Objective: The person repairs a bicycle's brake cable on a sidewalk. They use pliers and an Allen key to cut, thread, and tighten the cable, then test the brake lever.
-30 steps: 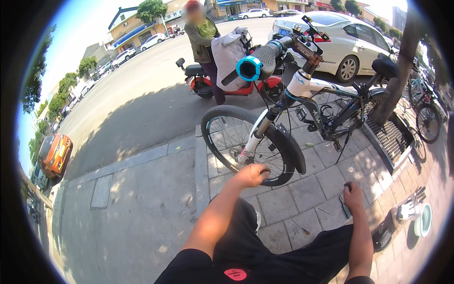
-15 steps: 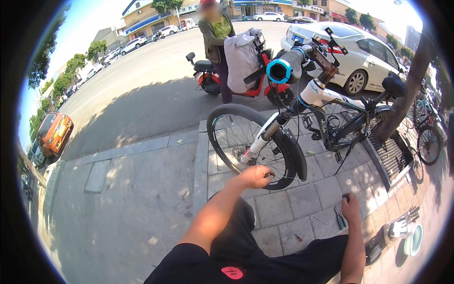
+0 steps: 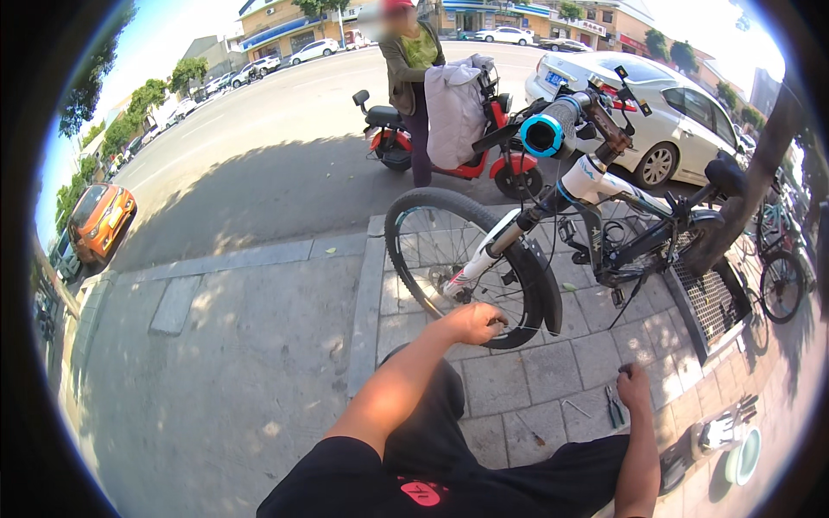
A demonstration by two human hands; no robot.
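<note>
My left hand (image 3: 477,325) is closed in a pinch beside the lower part of the bicycle's front wheel (image 3: 406,278). A thin, pale wire-like piece (image 3: 534,329) runs out of its fingertips toward the black mudguard (image 3: 546,302). My right hand (image 3: 634,385) hangs low on the right with its fingers curled in; what they hold, if anything, is hidden. Just below it, green-handled pliers (image 3: 615,409) lie on the paving. A thin pale tool (image 3: 576,408) and a small screwdriver-like tool (image 3: 537,438) rest farther left.
The bicycle's frame (image 3: 596,237) leans near a tree trunk (image 3: 749,198) with a metal grate (image 3: 710,302). A pale green basin (image 3: 743,457) and a tool container (image 3: 718,432) stand at lower right. Beyond the curb, a person (image 3: 414,69) stands by a red scooter (image 3: 462,164); a white car (image 3: 665,104) is parked.
The view has shifted slightly, moving the bicycle and scooter a little rightward in it. My left hand stays pinched by the wheel, and more of the thin piece shows. My right hand remains curled near the pliers.
</note>
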